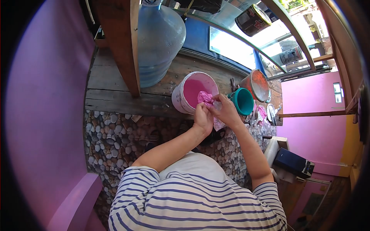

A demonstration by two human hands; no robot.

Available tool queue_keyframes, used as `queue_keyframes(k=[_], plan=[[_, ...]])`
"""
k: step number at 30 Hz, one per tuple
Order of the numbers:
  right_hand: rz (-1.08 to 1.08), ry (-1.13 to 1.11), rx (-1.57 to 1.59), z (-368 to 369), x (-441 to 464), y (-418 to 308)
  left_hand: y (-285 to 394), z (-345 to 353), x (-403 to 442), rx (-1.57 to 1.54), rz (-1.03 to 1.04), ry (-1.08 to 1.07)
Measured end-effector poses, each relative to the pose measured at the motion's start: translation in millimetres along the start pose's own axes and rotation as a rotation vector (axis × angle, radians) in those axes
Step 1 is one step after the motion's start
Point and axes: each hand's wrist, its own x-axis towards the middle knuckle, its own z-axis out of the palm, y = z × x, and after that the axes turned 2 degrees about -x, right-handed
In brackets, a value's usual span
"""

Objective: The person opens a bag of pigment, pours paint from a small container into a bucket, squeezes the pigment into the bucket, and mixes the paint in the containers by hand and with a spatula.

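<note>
My left hand (203, 118) and my right hand (227, 112) meet in front of me, fingers closed around a crumpled pink sheet (205, 97). Whether it is cloth or thin plastic I cannot tell; a paler end hangs below the fingers. Just beyond my hands stands a white bucket (180, 99), its inside coated pink, with pink liquid in it. The sheet's upper part overlaps the bucket's near right rim in view. A small teal bucket (244, 101) is right of my right hand.
A large clear water bottle (158, 42) stands behind a wooden post (125, 50) on the plank platform (111, 98). An orange-stained bucket (256, 85) and pink-stained rags (262, 114) lie to the right. Paint cans (252, 21) sit on the glass case. A black speaker box (293, 163) is at lower right.
</note>
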Motion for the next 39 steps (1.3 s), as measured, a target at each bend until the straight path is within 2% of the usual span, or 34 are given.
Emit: queue_keyframes(k=[6, 8, 13, 17, 21, 24, 27, 29, 30, 32, 33, 34, 36, 37, 39], plan=[[-0.076, 0.1, -0.117, 10.8, 0.4, 12.9, -5.1, 16.1, -8.3, 0.049, 0.025, 0.039], [0.037, 0.14, 0.019, 12.8, 1.4, 16.3, -5.8, 15.8, -7.7, 0.061, 0.043, 0.043], [0.07, 0.217, 0.052, 12.5, -1.7, 13.0, -2.2, 25.3, -7.7, 0.204, -0.041, 0.102], [0.088, 0.269, 0.084, 15.3, -7.3, 9.7, 7.3, 42.9, -9.2, 0.229, -0.139, 0.064], [0.159, 0.202, 0.126, 14.1, -15.2, 4.4, 2.2, 44.4, -6.7, 0.321, -0.167, 0.062], [0.082, 0.189, -0.011, 14.9, -18.2, 19.1, -9.3, 29.2, 7.3, 0.332, -0.137, 0.091], [-0.006, 0.14, -0.077, 10.9, -17.8, 32.0, -7.4, 33.6, 7.8, 0.383, -0.113, 0.151], [0.194, 0.045, -0.037, 8.4, -10.8, 36.5, -7.8, 31.5, 11.1, 0.418, -0.109, 0.193], [0.193, 0.04, -0.036, 7.4, -6.4, 38.0, -10.0, 27.9, 13.8, 0.445, -0.079, 0.193], [0.439, -0.227, 0.181, -0.2, 8.9, 26.6, -16.2, 22.8, 18.8, 0.473, -0.046, 0.194], [0.256, -0.223, 0.075, 2.5, 12.4, 36.6, -21.3, 20.9, 20.1, 0.525, -0.01, 0.238], [0.254, -0.226, 0.075, 0.4, 18.5, 32.6, -24.7, 19.8, 20.2, 0.578, 0.027, 0.281], [0.399, -0.47, 0.12, -7.6, 30.4, 19.2, -22.1, 34.4, 9.7, 0.61, 0.032, 0.286], [0.395, -0.475, 0.119, -7.9, 34.1, 17.6, -21.9, 37.7, 6.8, 0.645, 0.034, 0.289], [0.362, -0.55, -0.116, -8.2, 39.5, 16.0, -25.9, 30.4, 9.8, 0.742, 0.11, 0.253]])
